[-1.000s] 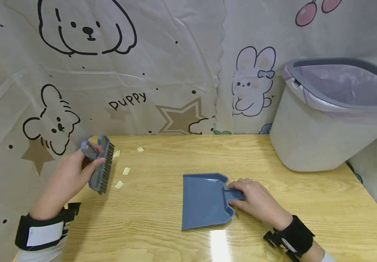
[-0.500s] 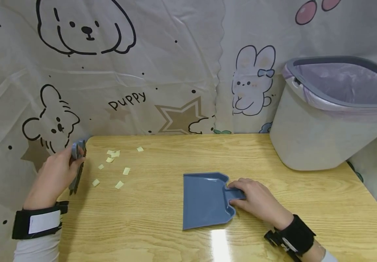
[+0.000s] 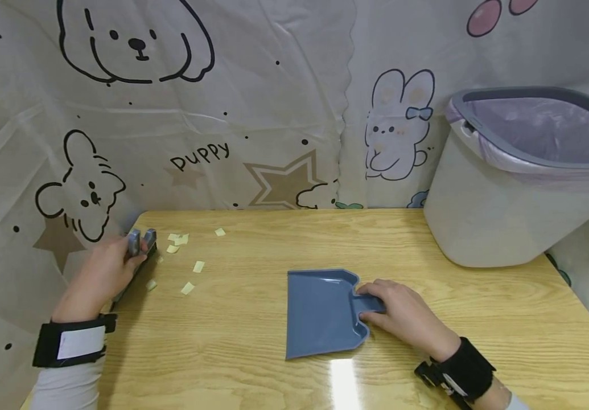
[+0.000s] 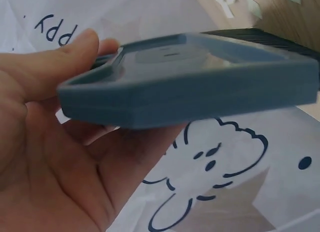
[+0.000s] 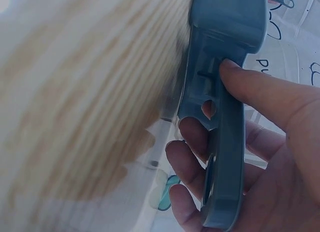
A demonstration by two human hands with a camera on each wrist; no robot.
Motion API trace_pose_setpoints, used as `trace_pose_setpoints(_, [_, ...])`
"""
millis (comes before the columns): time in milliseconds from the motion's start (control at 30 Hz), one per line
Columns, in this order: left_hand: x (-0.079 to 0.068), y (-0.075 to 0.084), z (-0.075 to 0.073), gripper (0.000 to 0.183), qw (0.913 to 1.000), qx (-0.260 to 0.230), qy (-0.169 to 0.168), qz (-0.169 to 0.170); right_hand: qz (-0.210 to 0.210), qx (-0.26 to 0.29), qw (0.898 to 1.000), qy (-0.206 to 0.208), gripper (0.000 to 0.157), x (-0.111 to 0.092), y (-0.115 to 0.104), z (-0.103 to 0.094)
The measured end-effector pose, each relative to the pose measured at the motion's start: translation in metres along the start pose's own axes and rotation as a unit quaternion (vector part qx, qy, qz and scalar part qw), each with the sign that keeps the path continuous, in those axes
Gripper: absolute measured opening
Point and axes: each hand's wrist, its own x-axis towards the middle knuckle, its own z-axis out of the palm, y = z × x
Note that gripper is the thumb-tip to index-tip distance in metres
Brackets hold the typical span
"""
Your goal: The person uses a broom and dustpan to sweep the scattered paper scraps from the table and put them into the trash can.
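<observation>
At the table's left edge my left hand [image 3: 99,273] grips a blue-grey hand brush [image 4: 200,91] with dark bristles. Just right of the brush, several small pale yellow paper scraps [image 3: 198,266] lie scattered on the wood. My right hand [image 3: 402,313] holds a blue dustpan [image 3: 322,313] by its short handle [image 5: 227,177], thumb on one side and fingers curled round the other. The pan sits on the table with its straight lip facing left, toward the scraps. Nothing shows in the pan. Most of the brush is behind my left hand in the head view.
A pale waste bin [image 3: 509,216] with a grey rim and a purple liner stands at the table's back right. Cartoon-printed cloth [image 3: 274,102] hangs along the back and left edges of the wooden table [image 3: 222,353].
My left hand first swung left with the brush, uncovering more scraps, then came back slightly right and tilted it lower beside them. The right hand and dustpan have stayed put.
</observation>
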Motion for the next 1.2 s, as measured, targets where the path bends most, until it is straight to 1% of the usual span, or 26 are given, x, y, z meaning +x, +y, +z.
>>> trace_pose_setpoints(100, [0.000, 0.004, 0.000, 0.017, 0.9998, -0.005, -0.007, 0.016, 0.000, 0.002, 1.000, -0.003, 0.039, 0.000, 0.000, 0.000])
trace_pose_setpoints(333, [0.000, 0.018, -0.003, 0.014, 0.9985, -0.034, -0.035, 0.026, -0.004, 0.005, 1.000, -0.003, 0.040, -0.001, 0.001, -0.001])
trace_pose_setpoints(533, [0.000, 0.033, -0.004, 0.015, 0.9965, -0.052, -0.061, 0.025, -0.007, 0.004, 1.000, -0.005, 0.040, -0.001, 0.001, -0.001])
trace_pose_setpoints(633, [0.001, 0.042, -0.005, 0.016, 0.9943, -0.068, -0.073, 0.038, -0.006, 0.003, 1.000, -0.005, 0.040, -0.001, 0.001, -0.001])
trace_pose_setpoints(767, [0.002, 0.053, -0.006, 0.017, 0.9901, -0.088, -0.092, 0.058, -0.007, 0.002, 1.000, -0.004, 0.040, -0.001, 0.000, -0.001])
trace_pose_setpoints(967, [0.001, 0.067, -0.009, 0.020, 0.9843, -0.110, -0.112, 0.081, -0.010, -0.001, 1.000, 0.000, 0.040, -0.001, 0.000, 0.000])
trace_pose_setpoints(1067, [0.000, 0.074, -0.008, 0.019, 0.9787, -0.133, -0.127, 0.090, -0.009, -0.001, 1.000, 0.000, 0.039, -0.001, 0.001, 0.001])
trace_pose_setpoints(1200, [0.000, 0.083, -0.004, 0.019, 0.9695, -0.167, -0.153, 0.093, -0.008, -0.002, 1.000, -0.001, 0.039, -0.001, 0.001, 0.001])
